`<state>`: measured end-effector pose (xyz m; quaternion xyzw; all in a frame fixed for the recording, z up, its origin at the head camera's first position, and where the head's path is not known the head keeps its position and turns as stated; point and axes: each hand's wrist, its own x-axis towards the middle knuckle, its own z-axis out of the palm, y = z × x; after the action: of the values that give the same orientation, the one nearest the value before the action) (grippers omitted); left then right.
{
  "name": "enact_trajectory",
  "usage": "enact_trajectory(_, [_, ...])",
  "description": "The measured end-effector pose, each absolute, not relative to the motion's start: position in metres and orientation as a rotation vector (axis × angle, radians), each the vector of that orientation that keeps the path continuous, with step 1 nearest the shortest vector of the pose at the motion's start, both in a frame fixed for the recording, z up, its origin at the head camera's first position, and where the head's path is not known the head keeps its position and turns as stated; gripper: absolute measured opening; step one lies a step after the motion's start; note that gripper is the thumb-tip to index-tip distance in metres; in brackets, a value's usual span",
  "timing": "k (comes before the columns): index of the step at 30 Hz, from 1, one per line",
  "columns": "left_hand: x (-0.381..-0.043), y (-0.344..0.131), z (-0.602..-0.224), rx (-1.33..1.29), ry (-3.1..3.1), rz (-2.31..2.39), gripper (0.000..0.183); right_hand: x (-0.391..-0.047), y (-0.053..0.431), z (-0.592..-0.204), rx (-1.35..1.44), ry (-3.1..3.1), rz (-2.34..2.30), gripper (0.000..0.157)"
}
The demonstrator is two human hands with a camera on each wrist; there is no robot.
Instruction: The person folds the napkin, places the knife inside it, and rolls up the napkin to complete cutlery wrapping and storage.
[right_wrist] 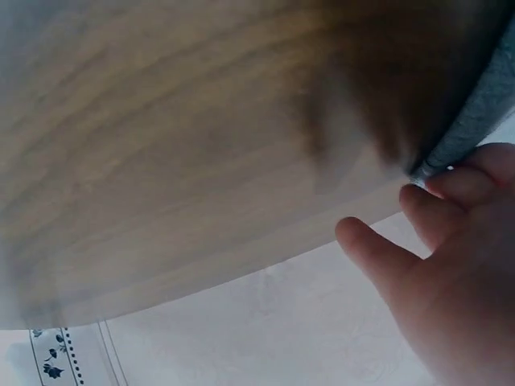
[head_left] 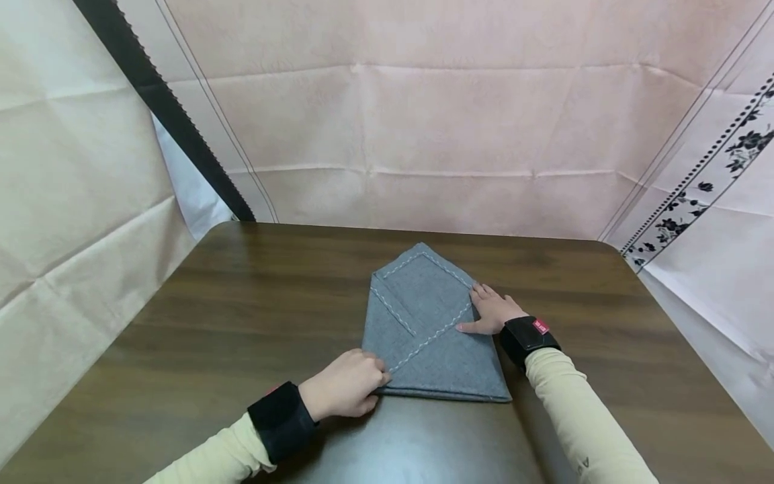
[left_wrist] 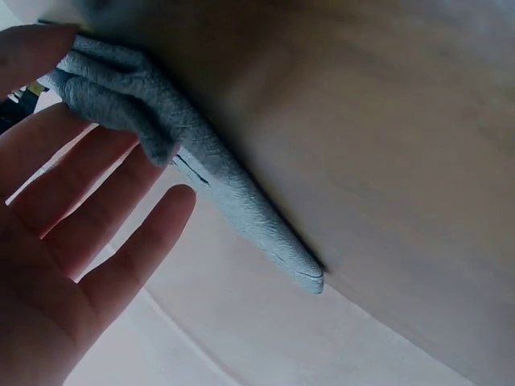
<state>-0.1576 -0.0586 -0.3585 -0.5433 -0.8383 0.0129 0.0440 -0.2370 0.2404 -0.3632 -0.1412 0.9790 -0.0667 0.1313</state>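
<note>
A folded grey-blue cloth (head_left: 423, 336) with lines of white stitching lies on the wooden table, its far end coming to a point. My left hand (head_left: 349, 384) pinches its near left corner. In the left wrist view the thumb and fingers of that hand (left_wrist: 88, 217) meet the cloth's layered edge (left_wrist: 233, 189), and the little finger stands apart from it. At the right edge, my right hand (head_left: 492, 310) rests with fingers spread on the cloth. From the right wrist, only part of that hand (right_wrist: 451, 265) and a strip of cloth (right_wrist: 475, 112) show.
The brown wooden table (head_left: 272, 302) has rounded far corners. Behind it hangs a creased pinkish sheet (head_left: 453, 121), with a black strip (head_left: 169, 114) on the left and a floral border (head_left: 695, 195) on the right.
</note>
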Motion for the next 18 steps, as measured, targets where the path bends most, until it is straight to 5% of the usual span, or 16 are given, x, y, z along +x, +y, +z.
enact_trajectory(5, [-0.156,-0.051,-0.358,-1.623,-2.444,0.139,0.014,-0.224,0.238,-0.367,-0.592,3.109,-0.062,0.071])
enact_trajectory(11, [-0.151,-0.047,-0.357,-1.591,-2.339,0.242,0.025,-0.176,0.221,-0.366,-1.213,3.317,-0.163,0.021])
enact_trajectory(18, [-0.150,-0.042,-0.361,-1.536,-2.322,0.279,0.024,-0.113,0.213,-0.365,-1.527,3.099,-0.002,0.022])
